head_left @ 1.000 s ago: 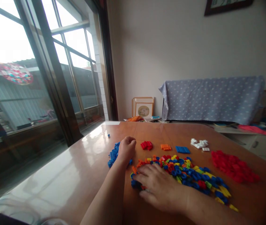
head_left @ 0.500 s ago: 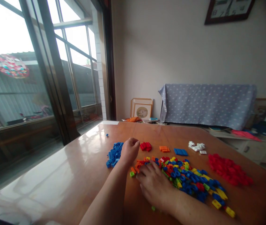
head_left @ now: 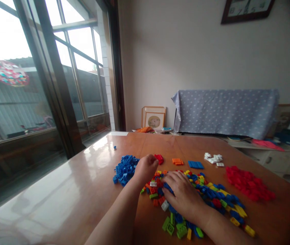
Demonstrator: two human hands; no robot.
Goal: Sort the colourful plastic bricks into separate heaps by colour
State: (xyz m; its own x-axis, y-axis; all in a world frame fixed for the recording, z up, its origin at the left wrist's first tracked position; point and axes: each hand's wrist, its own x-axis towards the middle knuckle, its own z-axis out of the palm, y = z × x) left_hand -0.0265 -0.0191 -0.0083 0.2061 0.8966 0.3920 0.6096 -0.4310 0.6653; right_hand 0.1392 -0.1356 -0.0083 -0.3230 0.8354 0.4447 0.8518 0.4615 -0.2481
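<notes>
My left hand [head_left: 147, 166] is closed in a loose fist above the table, between the heap of blue bricks [head_left: 126, 169] and the mixed pile. Whatever its fingers hold, if anything, is hidden. My right hand [head_left: 183, 190] lies palm down on the mixed pile of toy bricks [head_left: 211, 192], fingers apart and touching the pieces. Just left of it are a white brick [head_left: 165, 205] and orange ones. Several green bricks [head_left: 170, 228] lie on the near side, below the right wrist. Behind the left hand sit some red bricks [head_left: 159, 159].
Sorted groups line the far side of the pile: orange bricks [head_left: 178, 161], blue bricks [head_left: 195, 164] and white bricks [head_left: 213, 158]. A large red heap [head_left: 249, 183] lies at the right. One small blue piece [head_left: 115, 147] stands alone near the back left of the wooden table [head_left: 83, 197].
My right hand has shifted right across the pile. Green, orange and white bricks now lie spread on its near side. My left hand has moved slightly right, still closed.
</notes>
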